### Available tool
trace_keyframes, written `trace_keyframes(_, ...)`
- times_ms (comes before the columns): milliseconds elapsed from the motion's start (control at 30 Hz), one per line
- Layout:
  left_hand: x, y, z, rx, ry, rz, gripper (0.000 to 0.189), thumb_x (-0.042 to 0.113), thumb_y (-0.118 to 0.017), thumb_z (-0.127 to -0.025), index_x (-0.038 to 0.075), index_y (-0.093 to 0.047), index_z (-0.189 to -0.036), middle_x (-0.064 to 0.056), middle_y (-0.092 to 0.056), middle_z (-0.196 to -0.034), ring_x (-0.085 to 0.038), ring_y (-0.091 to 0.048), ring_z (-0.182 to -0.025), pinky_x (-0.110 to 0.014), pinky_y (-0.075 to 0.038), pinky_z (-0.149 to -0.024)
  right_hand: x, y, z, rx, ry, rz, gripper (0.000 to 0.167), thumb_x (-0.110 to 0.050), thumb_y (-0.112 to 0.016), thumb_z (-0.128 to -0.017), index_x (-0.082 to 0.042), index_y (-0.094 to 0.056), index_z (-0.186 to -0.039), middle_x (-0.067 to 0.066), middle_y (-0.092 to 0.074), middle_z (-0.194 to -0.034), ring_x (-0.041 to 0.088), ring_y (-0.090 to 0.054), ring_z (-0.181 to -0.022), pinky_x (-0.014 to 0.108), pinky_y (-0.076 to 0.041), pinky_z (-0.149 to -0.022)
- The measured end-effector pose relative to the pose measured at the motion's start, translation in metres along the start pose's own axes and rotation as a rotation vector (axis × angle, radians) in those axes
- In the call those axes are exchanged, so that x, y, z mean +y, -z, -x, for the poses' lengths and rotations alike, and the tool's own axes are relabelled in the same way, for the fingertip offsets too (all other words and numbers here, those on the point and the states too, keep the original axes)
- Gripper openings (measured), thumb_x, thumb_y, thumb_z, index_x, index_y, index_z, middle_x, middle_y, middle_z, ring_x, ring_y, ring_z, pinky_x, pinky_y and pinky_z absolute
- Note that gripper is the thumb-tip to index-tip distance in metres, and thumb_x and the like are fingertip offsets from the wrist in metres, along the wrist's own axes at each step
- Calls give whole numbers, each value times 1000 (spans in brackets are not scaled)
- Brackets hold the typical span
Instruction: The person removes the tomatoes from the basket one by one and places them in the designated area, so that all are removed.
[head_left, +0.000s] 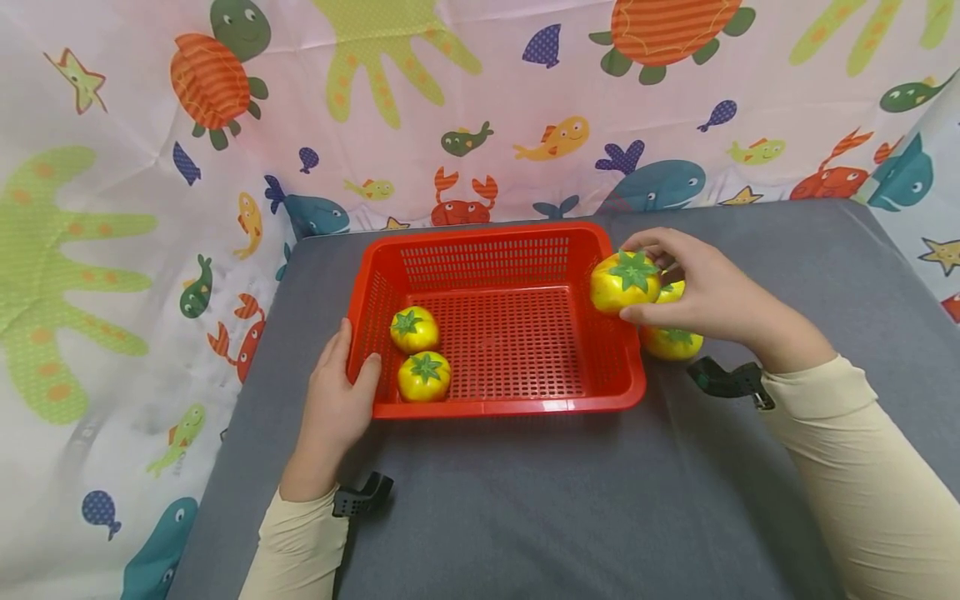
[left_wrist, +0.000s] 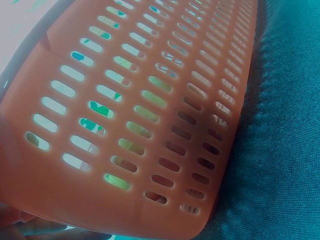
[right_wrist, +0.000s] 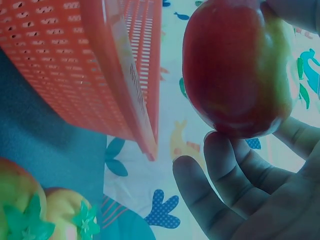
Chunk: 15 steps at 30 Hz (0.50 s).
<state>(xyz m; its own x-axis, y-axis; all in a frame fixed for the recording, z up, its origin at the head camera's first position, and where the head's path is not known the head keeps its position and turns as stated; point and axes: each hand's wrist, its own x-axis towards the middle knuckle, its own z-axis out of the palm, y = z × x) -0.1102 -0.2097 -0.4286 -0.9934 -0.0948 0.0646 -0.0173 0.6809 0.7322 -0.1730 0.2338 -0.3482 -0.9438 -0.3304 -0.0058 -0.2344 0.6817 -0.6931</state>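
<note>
A red plastic basket (head_left: 510, 407) with slotted walls sits on the grey cloth. My left hand (head_left: 333, 408) grips its left rim, thumb on the inner side and fingers along the outside. Inside at the left lie two yellow tomatoes, one at the back (head_left: 415, 331) and one at the front (head_left: 424, 377), both with green star-shaped tops. Between thumb and fingers, my right hand (head_left: 693, 279) holds another tomato (head_left: 624, 283) above the basket's right rim; its underside is reddish in the right wrist view (right_wrist: 235, 70). Two more tomatoes (head_left: 672, 343) (right_wrist: 20, 205) lie outside the basket, partly hidden beneath this hand.
The grey cloth (head_left: 510, 508) covers the table, stretching in front of the basket and to its right. A curtain (head_left: 502, 83) printed with sea animals hangs behind the table and along its left side.
</note>
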Motion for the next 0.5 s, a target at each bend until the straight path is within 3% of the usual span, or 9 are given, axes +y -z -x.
trace_keyframes(333, -1, -1, -1, 6, -8, 0, 76, 28, -58, -103, 9, -22, -168, -14, -39, -165, -38, -55, -137, -58, -52, -103, 13, 4, 10, 5, -25, -9, 68, -24, -85, -84, -12, -53, -143, 13, -59, -132, 35, -57, -117, 42, -56, -86)
trace_keyframes(500, 0, -1, 0, 2, -3, 2, 77, 28, -59, -103, 9, -22, -168, -14, -39, -165, -39, -56, -137, -58, -52, -101, 18, 6, 14, 11, -47, -6, 69, -24, -86, -84, -12, -52, -143, 14, -58, -132, 37, -58, -116, 34, -55, -83)
